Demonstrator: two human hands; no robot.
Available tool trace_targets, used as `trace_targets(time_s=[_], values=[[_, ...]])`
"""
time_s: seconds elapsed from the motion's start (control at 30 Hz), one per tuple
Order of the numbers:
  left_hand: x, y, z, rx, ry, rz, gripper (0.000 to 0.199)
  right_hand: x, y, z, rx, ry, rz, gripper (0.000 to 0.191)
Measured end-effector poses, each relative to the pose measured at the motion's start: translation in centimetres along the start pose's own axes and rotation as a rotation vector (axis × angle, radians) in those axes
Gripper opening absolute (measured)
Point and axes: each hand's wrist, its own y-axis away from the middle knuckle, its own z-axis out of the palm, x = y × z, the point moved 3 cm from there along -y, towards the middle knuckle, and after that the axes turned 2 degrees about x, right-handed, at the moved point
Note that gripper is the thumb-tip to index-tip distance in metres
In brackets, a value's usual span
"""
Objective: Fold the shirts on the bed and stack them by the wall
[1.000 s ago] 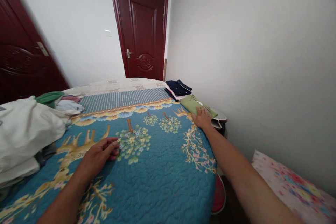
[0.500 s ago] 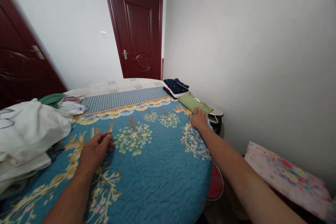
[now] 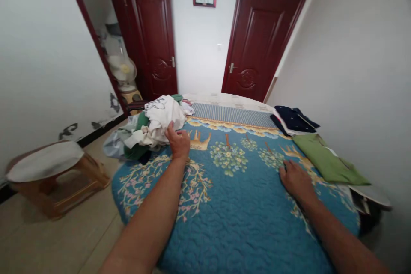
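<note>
My left hand (image 3: 178, 139) is at the right edge of a heap of crumpled clothes (image 3: 160, 115), its fingers apart beside the white cloth and nothing gripped. Over the blue patterned cover (image 3: 244, 205), my right hand (image 3: 297, 178) is held low with its fingers slightly spread and empty. A folded green garment (image 3: 330, 158) lies to the right of that hand. Behind it sits a small stack of folded clothes, dark blue (image 3: 293, 118) on top.
A wooden stool (image 3: 48, 167) with a pale seat stands on the floor at the left. At the right edge of the table is a round stool seat (image 3: 374, 197). Walls and two dark red doors (image 3: 257, 43) stand behind.
The view has swung to the left. My left hand has moved to the clothes heap, and my right hand has come away from the green garment onto the blue cover.
</note>
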Motion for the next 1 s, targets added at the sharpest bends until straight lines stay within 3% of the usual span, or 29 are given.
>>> trace_targets(time_s=[0.17,0.27,0.37,0.57,0.7,0.87,1.0], values=[[-1.4,-0.5,-1.3,0.17,-0.041,-0.079,0.069,-7.6,-3.5,0.5,0.06,-0.09,-0.127,0.047],[-1.7,-0.6,-1.6,0.18,-0.09,-0.13,0.074,-12.4,-5.5,0.3,0.074,-0.147,-0.18,0.044],[-1.9,-0.8,-1.8,0.115,-0.17,-0.179,0.074,-15.1,-6.6,0.6,0.079,-0.207,-0.215,0.045],[-1.8,-0.4,-2.2,-0.185,-0.468,-0.295,0.058,-14.8,-6.6,1.4,0.094,-0.311,-0.286,0.045],[0.1,0.3,-2.8,-0.202,-0.607,-0.145,0.043,-14.2,-6.7,1.5,0.104,-0.359,-0.285,0.044],[1.9,0.5,-4.4,-0.172,-0.746,-0.099,0.05,-14.0,-7.0,1.8,0.092,-0.402,-0.276,0.044],[1.5,0.4,-4.8,-0.225,-0.734,-0.035,0.055,-13.9,-7.1,1.9,0.075,-0.431,-0.272,0.044]])
